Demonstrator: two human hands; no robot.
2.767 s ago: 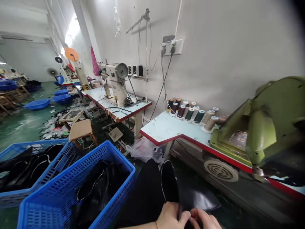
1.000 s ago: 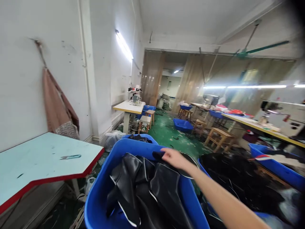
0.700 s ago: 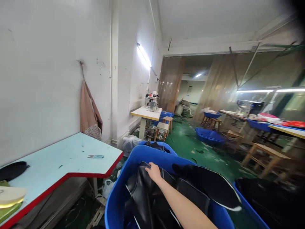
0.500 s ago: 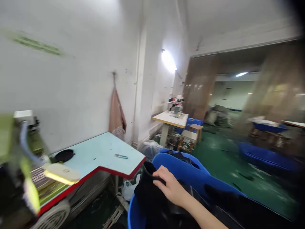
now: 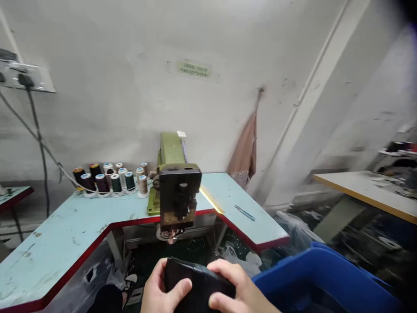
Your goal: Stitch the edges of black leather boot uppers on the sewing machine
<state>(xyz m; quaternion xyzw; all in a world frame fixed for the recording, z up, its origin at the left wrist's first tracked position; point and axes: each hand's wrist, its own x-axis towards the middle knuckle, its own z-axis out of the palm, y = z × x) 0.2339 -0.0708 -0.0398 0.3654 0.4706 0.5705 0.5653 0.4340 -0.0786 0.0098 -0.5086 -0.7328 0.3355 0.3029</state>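
Both of my hands grip a black leather piece (image 5: pixel 195 284) low in the middle of the view. My left hand (image 5: pixel 159 291) clasps its left end, thumb laid over the top. My right hand (image 5: pixel 233 289) curls its fingers over the right end. Straight ahead stands a green sewing machine (image 5: pixel 176 182) with a dark front head, on a pale blue table (image 5: pixel 65 226) edged in red. The piece is below and in front of the machine head, apart from it.
Several thread spools (image 5: pixel 107 178) line the table's back by the wall. Small snips (image 5: pixel 244 213) lie on the table's right wing. A blue tub (image 5: pixel 325 278) sits at my right. A pink cloth (image 5: pixel 246 150) hangs on the wall. Cables drop from a socket strip (image 5: pixel 24 78).
My view swung left from the blue tub to face the sewing machine. My right hand lifted a black piece out of the tub, and my left hand has joined it.
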